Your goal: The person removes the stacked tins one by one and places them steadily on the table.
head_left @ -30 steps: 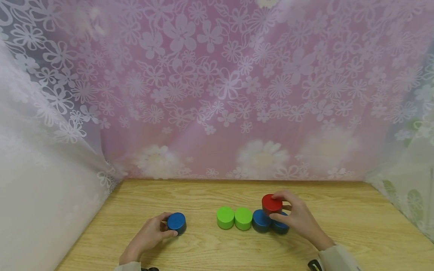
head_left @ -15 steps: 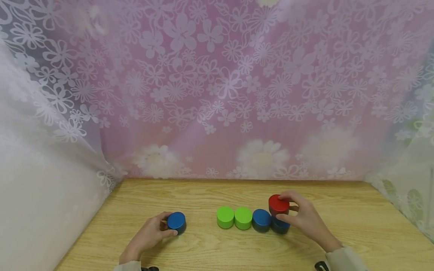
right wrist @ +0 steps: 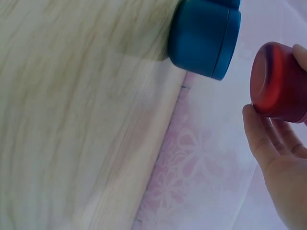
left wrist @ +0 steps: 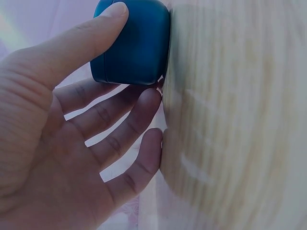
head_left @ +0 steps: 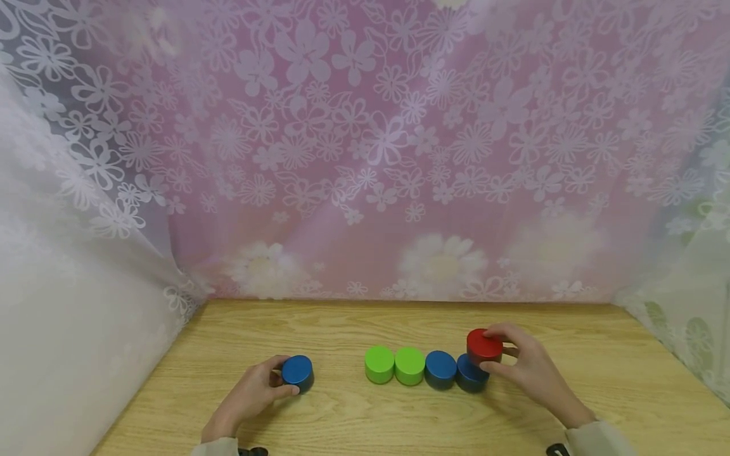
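My left hand grips a small round blue tin at the left of the table. In the left wrist view its thumb lies along the tin's side, and the tin's base is at the wood. My right hand holds a round red tin between thumb and fingers. The red tin is raised, overlapping the right-hand blue tin of a row in the head view. In the right wrist view the red tin hangs apart from that blue tin, its underside showing.
The row on the wooden table runs from two lime-green tins to a blue tin and the right-hand blue one, side by side. A flowered pink sheet hangs behind, with pale sheets at both sides.
My right hand has carried the red tin rightward, from over the two blue tins in the row to past the right-hand one's middle. The left hand and its blue tin have stayed put.
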### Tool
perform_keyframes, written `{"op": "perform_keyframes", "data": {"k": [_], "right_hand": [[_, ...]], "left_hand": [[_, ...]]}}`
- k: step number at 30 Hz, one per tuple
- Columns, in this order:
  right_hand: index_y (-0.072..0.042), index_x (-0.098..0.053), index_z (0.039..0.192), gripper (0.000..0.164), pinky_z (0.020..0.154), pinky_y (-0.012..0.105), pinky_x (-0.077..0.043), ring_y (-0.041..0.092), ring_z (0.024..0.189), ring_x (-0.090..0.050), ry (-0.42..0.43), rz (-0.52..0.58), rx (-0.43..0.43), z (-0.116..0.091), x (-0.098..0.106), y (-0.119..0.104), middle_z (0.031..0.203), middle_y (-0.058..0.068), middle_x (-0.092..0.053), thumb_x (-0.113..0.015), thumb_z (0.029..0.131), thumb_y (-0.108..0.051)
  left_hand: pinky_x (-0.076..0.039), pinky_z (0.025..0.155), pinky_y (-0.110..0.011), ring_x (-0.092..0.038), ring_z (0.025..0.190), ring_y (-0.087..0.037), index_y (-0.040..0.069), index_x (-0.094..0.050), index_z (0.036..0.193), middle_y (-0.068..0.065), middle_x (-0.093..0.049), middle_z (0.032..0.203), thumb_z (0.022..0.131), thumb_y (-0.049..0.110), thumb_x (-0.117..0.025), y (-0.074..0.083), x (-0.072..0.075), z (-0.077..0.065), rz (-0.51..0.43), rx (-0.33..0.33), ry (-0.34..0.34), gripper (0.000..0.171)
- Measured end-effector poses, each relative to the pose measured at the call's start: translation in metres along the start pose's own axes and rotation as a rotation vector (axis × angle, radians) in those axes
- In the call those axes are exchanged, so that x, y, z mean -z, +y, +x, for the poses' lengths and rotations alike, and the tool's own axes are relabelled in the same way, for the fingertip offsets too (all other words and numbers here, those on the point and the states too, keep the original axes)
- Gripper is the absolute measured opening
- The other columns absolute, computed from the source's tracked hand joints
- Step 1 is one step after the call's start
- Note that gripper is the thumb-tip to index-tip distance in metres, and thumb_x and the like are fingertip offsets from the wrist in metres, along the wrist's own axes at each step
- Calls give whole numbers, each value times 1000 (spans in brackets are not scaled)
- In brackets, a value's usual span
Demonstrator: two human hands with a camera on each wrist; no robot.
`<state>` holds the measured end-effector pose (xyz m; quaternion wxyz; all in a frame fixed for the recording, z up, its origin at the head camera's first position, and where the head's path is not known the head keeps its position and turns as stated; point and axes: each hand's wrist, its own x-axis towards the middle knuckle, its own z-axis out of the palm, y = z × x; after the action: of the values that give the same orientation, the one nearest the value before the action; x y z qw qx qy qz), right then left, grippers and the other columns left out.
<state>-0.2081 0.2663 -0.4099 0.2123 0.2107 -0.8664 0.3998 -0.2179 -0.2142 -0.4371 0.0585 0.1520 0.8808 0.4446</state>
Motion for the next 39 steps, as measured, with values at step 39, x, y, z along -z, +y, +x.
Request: {"op": "perform_keyframes", "data": {"k": [39], "right_hand": [[-3,-63,100,45,72,23,-57,-1,92,-55,-92,-21,-99,-18,19,27,105,9,-61,-89,65,11]], "left_hand": [[-58,77,-45,-67,94,-27,-11,-55,135,-12,-68,111,85,18,-84,0,0,0,-2,7,6,64]]}}
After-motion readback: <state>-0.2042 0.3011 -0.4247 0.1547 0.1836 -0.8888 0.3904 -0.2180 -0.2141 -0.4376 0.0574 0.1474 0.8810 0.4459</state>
